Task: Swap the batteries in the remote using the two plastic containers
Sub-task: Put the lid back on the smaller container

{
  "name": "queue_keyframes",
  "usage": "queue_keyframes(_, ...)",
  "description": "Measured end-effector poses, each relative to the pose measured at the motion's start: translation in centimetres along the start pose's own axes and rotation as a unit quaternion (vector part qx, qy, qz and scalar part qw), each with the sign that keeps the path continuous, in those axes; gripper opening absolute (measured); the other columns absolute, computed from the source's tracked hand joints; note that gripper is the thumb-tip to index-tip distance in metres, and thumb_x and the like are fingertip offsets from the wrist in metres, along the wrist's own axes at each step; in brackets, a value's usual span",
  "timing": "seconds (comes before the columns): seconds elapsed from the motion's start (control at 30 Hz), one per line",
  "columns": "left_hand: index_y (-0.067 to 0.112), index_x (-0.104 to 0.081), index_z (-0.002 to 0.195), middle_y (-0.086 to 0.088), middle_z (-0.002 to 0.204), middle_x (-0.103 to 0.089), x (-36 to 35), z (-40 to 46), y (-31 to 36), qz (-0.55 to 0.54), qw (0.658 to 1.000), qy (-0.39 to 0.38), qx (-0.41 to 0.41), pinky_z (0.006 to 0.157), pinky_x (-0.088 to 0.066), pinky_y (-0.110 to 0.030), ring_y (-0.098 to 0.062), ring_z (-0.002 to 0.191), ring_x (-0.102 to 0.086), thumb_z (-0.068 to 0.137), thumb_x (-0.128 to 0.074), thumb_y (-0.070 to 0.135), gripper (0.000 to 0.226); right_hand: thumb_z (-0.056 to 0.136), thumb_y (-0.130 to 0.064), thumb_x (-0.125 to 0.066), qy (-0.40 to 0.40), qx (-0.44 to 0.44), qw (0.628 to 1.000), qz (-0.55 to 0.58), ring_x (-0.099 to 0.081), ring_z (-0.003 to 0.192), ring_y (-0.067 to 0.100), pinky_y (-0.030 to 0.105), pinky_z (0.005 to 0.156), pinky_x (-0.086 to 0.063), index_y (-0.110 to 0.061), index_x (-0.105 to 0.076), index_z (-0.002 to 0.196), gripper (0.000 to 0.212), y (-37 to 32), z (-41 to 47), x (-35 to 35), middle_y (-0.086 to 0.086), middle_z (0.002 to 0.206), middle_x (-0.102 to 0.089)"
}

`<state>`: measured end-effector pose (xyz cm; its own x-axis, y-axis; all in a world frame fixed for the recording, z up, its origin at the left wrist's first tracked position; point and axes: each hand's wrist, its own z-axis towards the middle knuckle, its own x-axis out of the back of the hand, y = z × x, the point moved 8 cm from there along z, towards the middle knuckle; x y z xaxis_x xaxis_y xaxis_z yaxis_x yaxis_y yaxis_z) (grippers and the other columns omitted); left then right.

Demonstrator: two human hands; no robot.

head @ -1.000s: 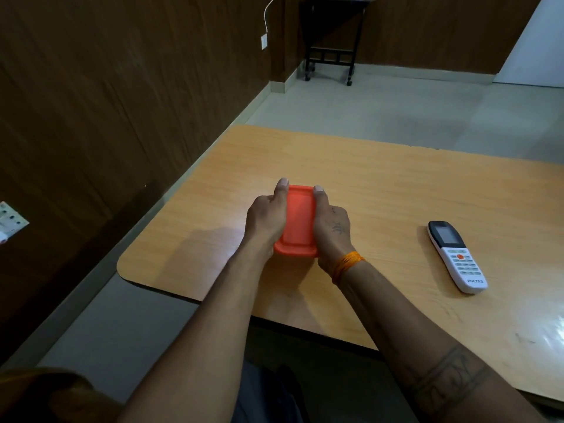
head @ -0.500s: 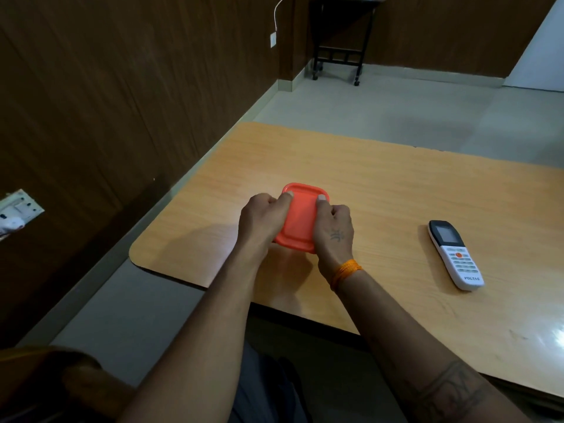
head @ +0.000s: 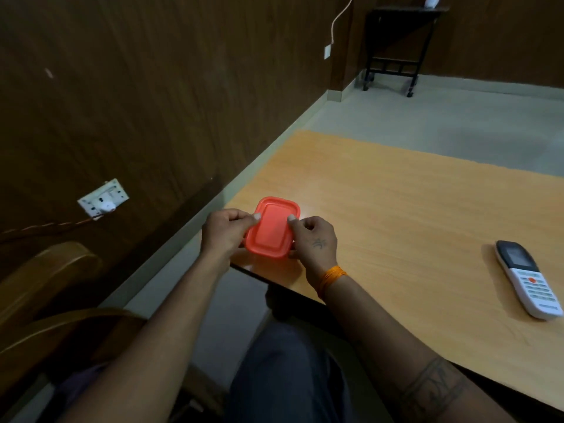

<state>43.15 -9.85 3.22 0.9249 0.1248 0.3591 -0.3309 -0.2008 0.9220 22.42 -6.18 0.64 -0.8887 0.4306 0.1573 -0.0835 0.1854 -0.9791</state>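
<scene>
A small plastic container with an orange lid (head: 272,228) is held between both hands above the table's near left corner, its lid facing me. My left hand (head: 225,232) grips its left side, thumb on the lid's edge. My right hand (head: 314,239), with an orange wrist thread, grips the right side. The body under the lid is hidden. A white remote (head: 525,279) with a dark screen lies face up at the right on the wooden table (head: 396,209). Only one container is in view.
A dark wood-panelled wall runs along the left with a white socket plate (head: 103,198) and a cable. A wooden chair (head: 45,276) stands at the lower left. A black metal stand (head: 396,47) is at the far wall.
Both hands have lifted the orange-lidded container off the table and drawn it toward me, over the table's corner. The view has turned left. The remote has stayed put.
</scene>
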Motion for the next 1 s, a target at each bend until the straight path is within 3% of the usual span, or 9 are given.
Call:
queue_keyframes(0.1,0.010,-0.082,0.097,-0.008,0.086,-0.082,3.4,2.2,-1.4,-0.046,0.998,-0.035,0.036,0.062,-0.060,-0.029,-0.024,0.083,-0.079,0.091,-0.072,0.012,0.012,0.094,-0.024,-0.069,-0.051,-0.055,0.995,0.063,-0.068,0.053,0.023,0.046,0.065,-0.066,-0.008,-0.069,0.081,0.021,0.4,-0.3,-3.6,0.012,0.070,-0.071)
queue_keyframes(0.23,0.012,-0.081,0.099,-0.011,0.103,-0.080,6.1,5.2,-2.1,-0.015,0.999,-0.016,0.035,0.079,-0.066,-0.039,-0.027,0.094,-0.077,0.092,-0.069,-0.001,0.019,0.091,-0.008,-0.071,-0.081,-0.088,0.989,0.091,-0.068,0.057,0.024,0.035,0.063,-0.062,-0.009,-0.072,0.078,0.013,1.3,-0.2,-7.4,0.013,0.068,-0.071)
queue_keyframes(0.37,0.015,-0.079,0.096,-0.007,0.104,-0.078,6.7,6.7,-2.6,0.009,0.999,0.005,0.038,0.079,-0.065,-0.036,-0.023,0.093,-0.076,0.094,-0.066,-0.005,0.024,0.092,-0.012,-0.077,-0.081,-0.103,0.986,0.105,-0.074,0.064,0.026,0.037,0.067,-0.065,-0.007,-0.075,0.082,0.012,2.1,0.4,-9.7,0.014,0.074,-0.075)
queue_keyframes(0.53,0.016,-0.078,0.095,-0.007,0.102,-0.078,6.9,8.0,-3.9,0.014,0.998,0.018,0.053,0.086,-0.065,-0.045,-0.025,0.093,-0.076,0.095,-0.066,-0.003,0.023,0.092,-0.021,-0.076,-0.076,-0.117,0.982,0.123,-0.071,0.060,0.026,0.043,0.066,-0.065,-0.008,-0.076,0.079,0.019,2.5,0.6,-10.5,0.013,0.070,-0.074)
queue_keyframes(0.7,0.014,-0.075,0.105,-0.006,0.101,-0.077,6.9,7.5,-3.7,-0.008,0.999,0.030,0.037,0.077,-0.063,-0.036,-0.024,0.095,-0.075,0.097,-0.068,0.004,0.015,0.095,-0.029,-0.067,-0.072,-0.127,0.979,0.145,-0.058,0.055,0.026,0.036,0.056,-0.053,-0.011,-0.068,0.071,0.030,2.8,0.3,-10.2,0.010,0.062,-0.063)
queue_keyframes(0.77,0.016,-0.073,0.109,-0.002,0.103,-0.075,7.4,7.0,-3.0,0.003,0.998,0.060,0.006,0.079,-0.061,-0.033,-0.021,0.098,-0.074,0.097,-0.070,0.011,0.014,0.094,-0.036,-0.065,-0.056,-0.086,0.991,0.090,-0.062,0.059,0.028,0.040,0.057,-0.055,-0.014,-0.067,0.072,0.031,1.9,0.3,-9.2,0.006,0.066,-0.068)
queue_keyframes(0.87,0.020,-0.072,0.119,0.007,0.107,-0.071,7.8,5.2,-0.1,0.068,0.987,0.104,-0.103,0.078,-0.056,-0.024,-0.012,0.102,-0.069,0.097,-0.070,0.016,0.022,0.095,-0.045,-0.061,-0.015,0.036,0.998,-0.052,-0.069,0.075,0.029,0.041,0.070,-0.058,-0.016,-0.066,0.075,0.035,-1.1,0.2,-6.5,0.005,0.074,-0.071)
queue_keyframes(1.0,0.022,-0.074,0.120,0.013,0.105,-0.072,5.9,1.2,4.4,0.023,0.981,0.070,-0.182,0.083,-0.057,-0.024,-0.001,0.098,-0.067,0.098,-0.069,0.019,0.023,0.092,-0.053,-0.060,0.000,0.070,0.997,-0.017,-0.071,0.081,0.027,0.051,0.076,-0.061,-0.018,-0.068,0.077,0.039,-3.5,-0.4,-3.0,0.004,0.078,-0.072)
